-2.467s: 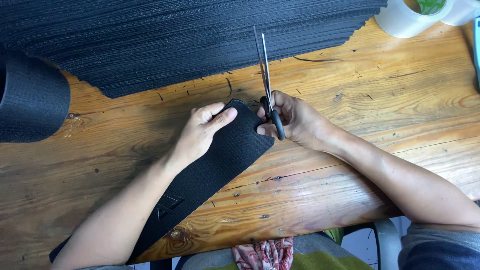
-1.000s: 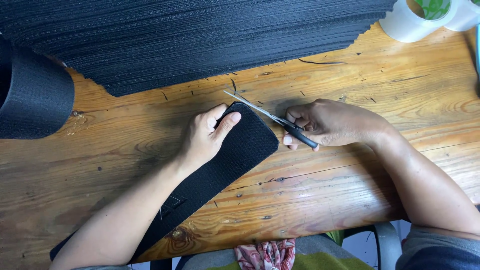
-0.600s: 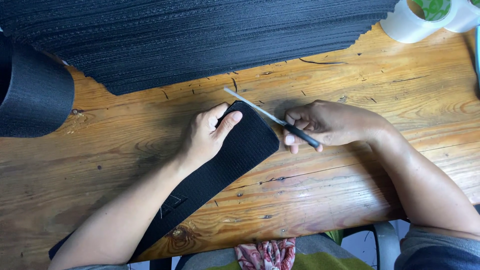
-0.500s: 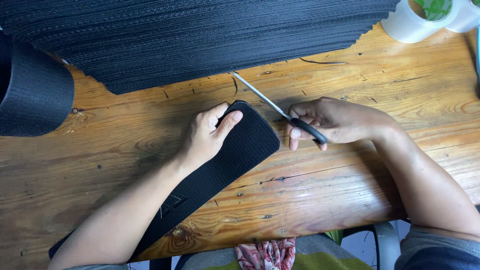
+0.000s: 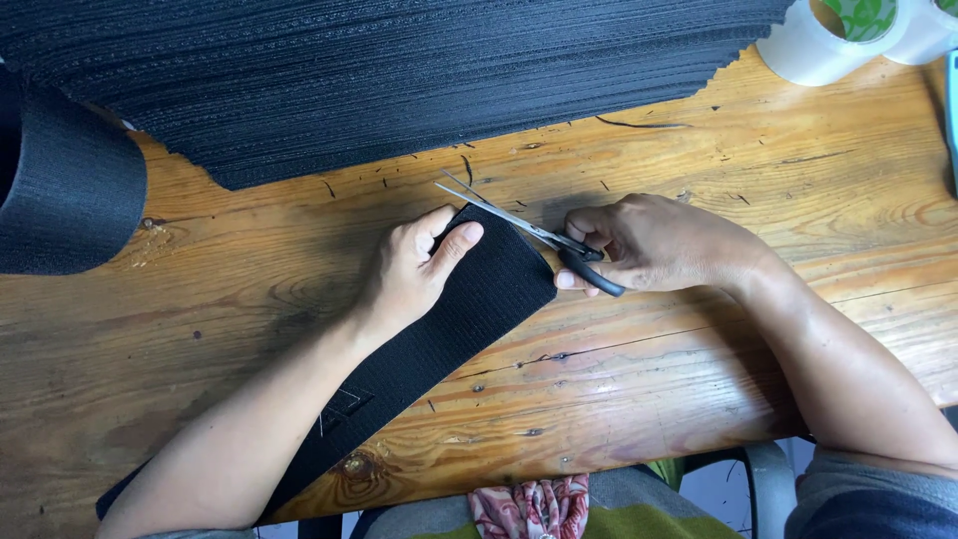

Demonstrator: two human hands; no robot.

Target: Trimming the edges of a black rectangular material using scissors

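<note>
A black elastic strap (image 5: 439, 329) lay diagonally across the wooden table (image 5: 699, 329), running from the near left edge up to a rounded end in the middle of the table. It looked woven and ribbed, matte, with a faint stitched triangle low on its length. By its look it was light, soft and limp, likely to shift or curl unless pinned flat; the best hold seemed to be a flat palm just behind the rounded end, clear of the blades.

The left hand (image 5: 414, 269) did just that, lying on the strap with fingers spread and extended, pressing rather than gripping. The right hand (image 5: 649, 245) had its fingers curled through the black handles of a pair of scissors (image 5: 529, 230), whose blades were slightly parted at the strap's rounded tip.

Beyond them lay a thick stack of black ribbed fabric (image 5: 399, 70) along the far side. A roll of black webbing (image 5: 65, 190) stood at the left, and rolls of clear tape (image 5: 838, 35) sat at the far right corner.
</note>
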